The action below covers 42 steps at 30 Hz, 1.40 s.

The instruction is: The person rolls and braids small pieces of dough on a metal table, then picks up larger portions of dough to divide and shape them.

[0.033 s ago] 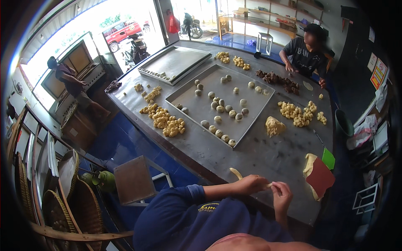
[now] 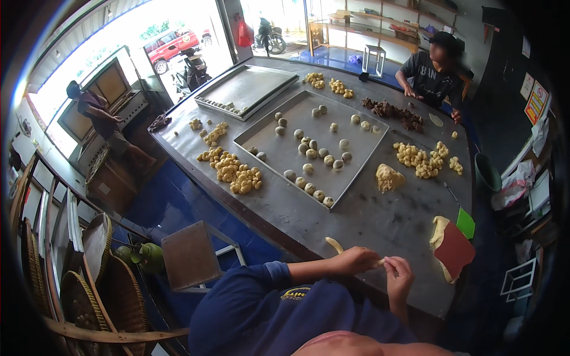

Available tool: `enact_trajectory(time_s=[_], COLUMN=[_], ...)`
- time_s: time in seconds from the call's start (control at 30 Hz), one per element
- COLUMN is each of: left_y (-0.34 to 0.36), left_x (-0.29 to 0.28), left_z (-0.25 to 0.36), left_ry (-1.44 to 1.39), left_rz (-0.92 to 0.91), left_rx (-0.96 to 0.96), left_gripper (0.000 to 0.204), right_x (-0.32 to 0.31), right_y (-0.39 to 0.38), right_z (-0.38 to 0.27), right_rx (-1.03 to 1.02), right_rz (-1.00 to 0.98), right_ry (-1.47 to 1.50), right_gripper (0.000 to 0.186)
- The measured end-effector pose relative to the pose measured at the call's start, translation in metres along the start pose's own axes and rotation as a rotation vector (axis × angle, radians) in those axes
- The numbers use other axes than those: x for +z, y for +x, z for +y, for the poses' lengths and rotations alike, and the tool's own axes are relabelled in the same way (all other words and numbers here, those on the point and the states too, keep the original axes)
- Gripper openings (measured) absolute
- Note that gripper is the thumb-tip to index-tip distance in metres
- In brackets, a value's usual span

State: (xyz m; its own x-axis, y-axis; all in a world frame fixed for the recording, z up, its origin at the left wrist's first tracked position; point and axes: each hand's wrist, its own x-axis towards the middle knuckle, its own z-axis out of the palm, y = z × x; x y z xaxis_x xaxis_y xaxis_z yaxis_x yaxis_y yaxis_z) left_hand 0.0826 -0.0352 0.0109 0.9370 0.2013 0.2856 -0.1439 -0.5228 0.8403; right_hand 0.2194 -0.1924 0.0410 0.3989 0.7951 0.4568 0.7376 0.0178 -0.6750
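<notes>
Grey worktable [image 2: 368,219]: dough roll [image 2: 333,244], near side of the tray [image 2: 276,150].
My left hand [image 2: 359,259] wraps closed around the dough roll; my right hand [image 2: 399,274], digits drawn together, pinches its end.

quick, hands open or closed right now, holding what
Left hand: closed, holding a dough strip.
Right hand: closed, pinching the dough strip's other end.

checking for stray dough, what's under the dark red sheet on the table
Pale yellow dough shows past the left and lower edges of the dark red sheet. What lies beneath its middle is covered, so the dough's extent there can't be seen.
</notes>
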Motion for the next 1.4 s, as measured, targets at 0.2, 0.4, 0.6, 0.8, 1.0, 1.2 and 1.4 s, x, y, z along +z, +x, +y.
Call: enact_trajectory(time_s=[0.2, 0.4, 0.6, 0.8, 1.0, 1.2, 1.4], left_y=[0.003, 0.002, 0.002, 0.008, 0.005, 0.0, -0.002], left_x=[-0.007, -0.003, -0.001, -0.007, -0.003, -0.004, -0.003], left_z=[0.018, 0.006, 0.006, 0.001, -0.012, -0.008, -0.03], left_ry=[-0.367, -0.37, -0.329, -0.021, -0.015, -0.078, -0.207], left_rz=[0.036, -0.007, 0.142, 0.276, 0.351, 0.261, 0.088], left_rx=[-0.288, -0.223, -0.096, -0.232, -0.129, -0.166, -0.24], left_gripper=[0.037, 0.035, 0.017, 0.014, 0.022, 0.025, 0.041], right_x=[0.008, 0.014, 0.017, 0.001, 0.012, 0.03, 0.025], right_y=[0.007, 0.003, -0.002, 0.003, 0.014, 0.008, 0.01], right_z=[-0.013, -0.002, 0.005, -0.013, 0.017, 0.045, 0.004], right_rx=[-0.094, -0.099, 0.097, 0.622, 0.087, 0.028, -0.159], right_rz=[-0.002, -0.031, -0.026, -0.114, -0.04, -0.13, -0.011], right_ry=[-0.019, -0.039, 0.106, 1.243, 0.079, -0.324, -0.112], right_gripper=[0.026, 0.021, 0.014, 0.016, 0.019, 0.031, 0.037])
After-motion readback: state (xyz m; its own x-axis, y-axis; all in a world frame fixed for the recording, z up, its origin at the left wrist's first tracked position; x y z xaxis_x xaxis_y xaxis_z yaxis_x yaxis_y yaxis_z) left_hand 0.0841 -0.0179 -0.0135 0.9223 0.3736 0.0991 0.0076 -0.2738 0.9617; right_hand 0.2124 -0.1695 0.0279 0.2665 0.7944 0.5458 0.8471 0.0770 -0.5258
